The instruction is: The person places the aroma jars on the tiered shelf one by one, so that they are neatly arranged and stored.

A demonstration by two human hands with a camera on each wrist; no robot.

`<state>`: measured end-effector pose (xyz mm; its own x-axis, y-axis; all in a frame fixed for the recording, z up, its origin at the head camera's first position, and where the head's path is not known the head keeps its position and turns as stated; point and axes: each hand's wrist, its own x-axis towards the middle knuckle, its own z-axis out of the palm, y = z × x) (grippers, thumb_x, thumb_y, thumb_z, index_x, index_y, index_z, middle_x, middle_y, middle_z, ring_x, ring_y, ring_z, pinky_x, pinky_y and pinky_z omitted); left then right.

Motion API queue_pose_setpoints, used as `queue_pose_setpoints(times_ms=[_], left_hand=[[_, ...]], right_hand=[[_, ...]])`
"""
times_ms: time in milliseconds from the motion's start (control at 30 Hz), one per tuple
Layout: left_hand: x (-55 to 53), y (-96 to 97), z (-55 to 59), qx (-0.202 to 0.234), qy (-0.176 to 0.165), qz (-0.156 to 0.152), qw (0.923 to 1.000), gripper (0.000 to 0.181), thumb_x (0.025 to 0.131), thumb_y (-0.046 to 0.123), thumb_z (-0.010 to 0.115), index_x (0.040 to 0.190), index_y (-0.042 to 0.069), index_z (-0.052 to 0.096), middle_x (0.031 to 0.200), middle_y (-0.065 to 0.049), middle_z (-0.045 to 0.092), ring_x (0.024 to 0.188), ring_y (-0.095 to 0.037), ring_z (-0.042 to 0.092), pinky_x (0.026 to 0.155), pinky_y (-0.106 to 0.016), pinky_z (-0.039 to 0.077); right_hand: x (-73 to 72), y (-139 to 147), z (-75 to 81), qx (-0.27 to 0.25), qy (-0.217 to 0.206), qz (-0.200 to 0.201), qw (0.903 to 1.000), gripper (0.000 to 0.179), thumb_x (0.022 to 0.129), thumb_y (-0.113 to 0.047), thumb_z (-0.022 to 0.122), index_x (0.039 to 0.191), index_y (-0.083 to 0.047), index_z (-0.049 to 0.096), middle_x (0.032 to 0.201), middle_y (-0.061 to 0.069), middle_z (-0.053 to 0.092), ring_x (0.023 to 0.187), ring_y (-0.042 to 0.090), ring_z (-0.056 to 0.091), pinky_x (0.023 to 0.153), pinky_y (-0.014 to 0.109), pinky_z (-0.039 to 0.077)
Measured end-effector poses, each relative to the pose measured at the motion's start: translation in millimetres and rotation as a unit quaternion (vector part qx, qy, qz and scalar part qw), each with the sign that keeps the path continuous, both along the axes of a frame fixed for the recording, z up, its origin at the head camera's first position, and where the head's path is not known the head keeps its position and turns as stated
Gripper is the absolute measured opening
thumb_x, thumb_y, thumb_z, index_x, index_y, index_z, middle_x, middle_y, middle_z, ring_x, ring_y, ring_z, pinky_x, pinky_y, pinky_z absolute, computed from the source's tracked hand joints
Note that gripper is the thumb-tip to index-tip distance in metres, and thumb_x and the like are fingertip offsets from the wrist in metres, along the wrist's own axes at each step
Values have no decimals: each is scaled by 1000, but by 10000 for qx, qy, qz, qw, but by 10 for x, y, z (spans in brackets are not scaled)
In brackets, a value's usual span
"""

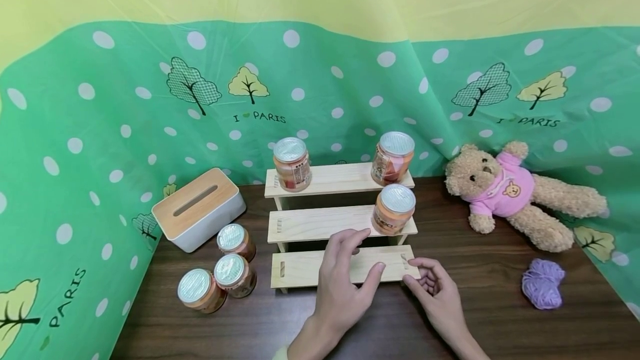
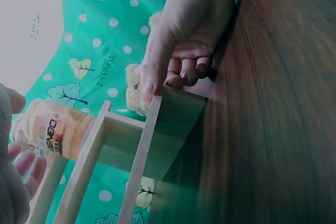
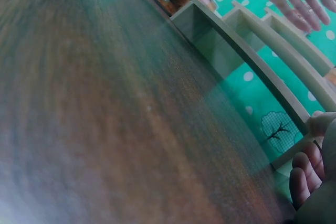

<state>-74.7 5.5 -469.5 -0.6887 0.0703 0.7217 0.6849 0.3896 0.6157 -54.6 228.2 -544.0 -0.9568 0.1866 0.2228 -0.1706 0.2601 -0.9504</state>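
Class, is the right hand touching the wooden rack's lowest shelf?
Touching: the left wrist view shows the right hand with its thumb against the end of the lowest shelf.

On the surface (image 1: 480, 315), a rack (image 1: 300, 271) stands centrally, with two jars (image 1: 292, 174) at opposite ends of its top tier and one jar (image 1: 393, 218) at the middle tier's right end. Left of it, three jars (image 1: 239, 285) cluster before a tissue box (image 1: 215, 221); right, a teddy bear (image 1: 512, 190) lies behind a yarn ball (image 1: 543, 285).

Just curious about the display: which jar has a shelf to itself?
The jar at the right end of the middle shelf; two other jars share the top shelf, and three jars stand on the table.
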Motion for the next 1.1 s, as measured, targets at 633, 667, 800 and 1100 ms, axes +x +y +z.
queue_pose_setpoints(times_ms=[633,667,800,1100], left_hand=[[261,-553,-239,37,9,483,9988,58,89,4,87,143,6,67,131,-11,65,105,-27,67,92,-24,56],[278,-578,-242,22,-23,531,9986,57,90,5,86,143,7,67,131,-11,65,105,-27,67,92,-24,56],[335,-670,-251,11,-70,711,9974,53,92,7,86,142,6,68,132,-11,65,103,-27,67,92,-24,55],[426,-866,-223,183,46,1143,9933,54,89,6,88,139,3,69,131,-14,66,106,-28,68,93,-22,57]], right_hand=[[3,-7,-18,-51,24,45,10000,35,93,18,78,125,6,69,81,-2,67,67,5,60,55,22,48],[5,-3,-12,-37,10,39,10000,35,93,17,78,125,6,68,81,-2,68,67,5,60,55,22,49],[4,8,-3,0,-12,41,10000,35,93,16,78,125,6,68,82,-1,68,68,6,60,56,21,49],[-1,2,-13,-63,17,46,10000,36,92,18,78,125,7,69,81,-4,64,68,4,60,55,21,49]])
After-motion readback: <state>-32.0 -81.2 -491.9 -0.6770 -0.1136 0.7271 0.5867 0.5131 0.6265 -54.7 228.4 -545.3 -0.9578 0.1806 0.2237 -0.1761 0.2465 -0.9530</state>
